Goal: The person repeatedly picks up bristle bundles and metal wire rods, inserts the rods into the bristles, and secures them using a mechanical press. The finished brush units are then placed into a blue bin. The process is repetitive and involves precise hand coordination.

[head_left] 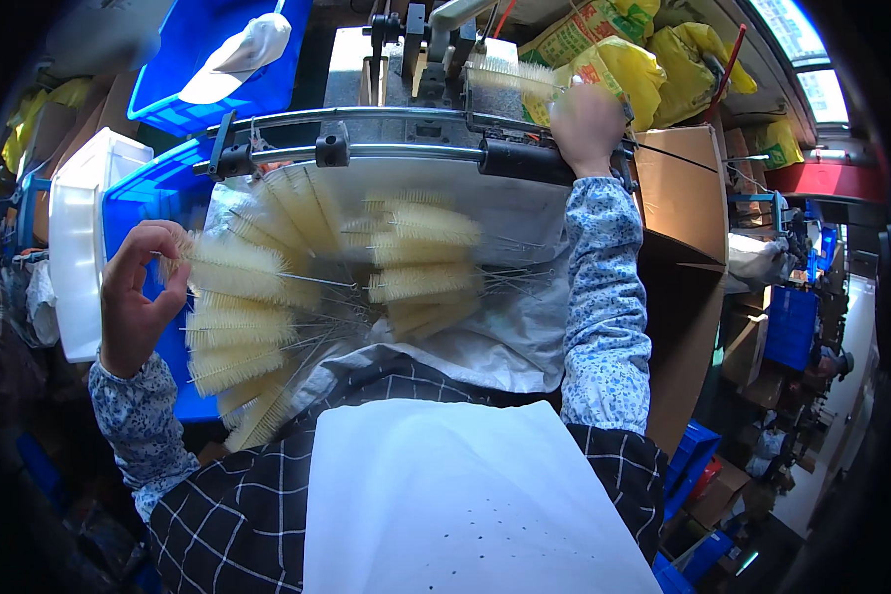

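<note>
My left hand [141,297] pinches the tip of a cream bristle brush [252,270] with a twisted wire stem, which points right over the pile. Beneath it, a fan of similar brushes [238,327] lies on the white sheet at my lap. A second bunch of brushes [426,243] rests just to the right, wires overlapping in the middle. My right hand [588,127] is closed at the right end of the metal machine [416,124], at the end of another pale brush [510,74] lying along it. Its fingertips are partly hidden.
Blue bins [193,94] stand at the left, one with a white cap [240,59] on it. A white plastic tub [89,238] is beside my left hand. An open cardboard box [681,188] stands beside my right arm. Yellow sacks [614,64] lie behind the machine.
</note>
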The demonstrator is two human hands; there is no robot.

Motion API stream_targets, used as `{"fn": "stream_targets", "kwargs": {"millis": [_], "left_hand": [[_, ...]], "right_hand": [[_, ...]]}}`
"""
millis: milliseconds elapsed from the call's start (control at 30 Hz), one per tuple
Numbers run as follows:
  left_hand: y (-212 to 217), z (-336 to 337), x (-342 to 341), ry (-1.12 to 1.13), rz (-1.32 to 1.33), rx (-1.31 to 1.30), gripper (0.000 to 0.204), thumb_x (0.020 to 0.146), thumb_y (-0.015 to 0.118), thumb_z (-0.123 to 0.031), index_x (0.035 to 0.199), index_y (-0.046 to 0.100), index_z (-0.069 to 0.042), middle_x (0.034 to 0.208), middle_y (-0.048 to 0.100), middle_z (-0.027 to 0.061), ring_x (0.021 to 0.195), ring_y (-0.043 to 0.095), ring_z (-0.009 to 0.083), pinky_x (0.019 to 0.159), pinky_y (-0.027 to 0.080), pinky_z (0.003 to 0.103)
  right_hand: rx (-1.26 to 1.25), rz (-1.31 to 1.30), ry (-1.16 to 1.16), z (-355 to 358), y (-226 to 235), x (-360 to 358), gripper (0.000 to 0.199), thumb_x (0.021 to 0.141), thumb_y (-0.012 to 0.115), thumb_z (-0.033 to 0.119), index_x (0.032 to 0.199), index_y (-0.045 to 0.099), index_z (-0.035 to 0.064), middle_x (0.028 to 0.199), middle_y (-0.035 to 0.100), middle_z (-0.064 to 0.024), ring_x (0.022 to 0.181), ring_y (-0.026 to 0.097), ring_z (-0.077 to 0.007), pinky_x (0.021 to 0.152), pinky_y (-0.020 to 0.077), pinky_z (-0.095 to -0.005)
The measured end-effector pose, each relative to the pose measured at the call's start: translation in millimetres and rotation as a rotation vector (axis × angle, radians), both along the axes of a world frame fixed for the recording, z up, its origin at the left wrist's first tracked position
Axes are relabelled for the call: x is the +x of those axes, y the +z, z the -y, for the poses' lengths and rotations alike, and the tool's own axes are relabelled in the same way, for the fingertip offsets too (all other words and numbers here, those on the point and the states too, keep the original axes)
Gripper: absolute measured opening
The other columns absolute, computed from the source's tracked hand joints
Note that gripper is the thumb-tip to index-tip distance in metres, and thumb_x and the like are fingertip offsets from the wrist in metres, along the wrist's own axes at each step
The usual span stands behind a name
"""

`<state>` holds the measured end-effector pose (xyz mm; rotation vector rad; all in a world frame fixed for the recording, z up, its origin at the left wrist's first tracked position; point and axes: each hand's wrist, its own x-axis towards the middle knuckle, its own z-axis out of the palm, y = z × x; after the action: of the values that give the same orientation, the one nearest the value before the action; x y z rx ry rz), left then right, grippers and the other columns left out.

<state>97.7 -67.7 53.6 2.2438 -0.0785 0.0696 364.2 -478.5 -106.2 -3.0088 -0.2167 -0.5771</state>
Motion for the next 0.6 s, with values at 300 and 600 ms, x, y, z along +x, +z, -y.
{"fn": "stream_targets", "kwargs": {"millis": [300,600], "left_hand": [[6,9,7,-0.059,-0.017,0.019,0.024,0.07,0.054,0.007,0.088,0.045,-0.005,0.094,0.048,0.0077,0.091,0.049,0.0159,0.085,0.038,0.027],[10,3,-5,0.024,0.012,-0.011,0.023,0.068,0.056,0.009,0.086,0.048,-0.003,0.093,0.053,0.0083,0.091,0.052,0.0159,0.084,0.04,0.026]], "right_hand": [[0.38,-0.076,0.137,-18,-5,0,0.031,0.076,0.058,0.024,0.103,0.06,0.0092,0.102,0.06,-0.0078,0.095,0.057,-0.025,0.079,0.0396,-0.0421],[0.363,-0.041,0.163,-48,-4,-5,0.03,0.075,0.058,0.021,0.101,0.061,0.0088,0.1,0.06,-0.0074,0.093,0.057,-0.0253,0.077,0.0402,-0.0429]]}}
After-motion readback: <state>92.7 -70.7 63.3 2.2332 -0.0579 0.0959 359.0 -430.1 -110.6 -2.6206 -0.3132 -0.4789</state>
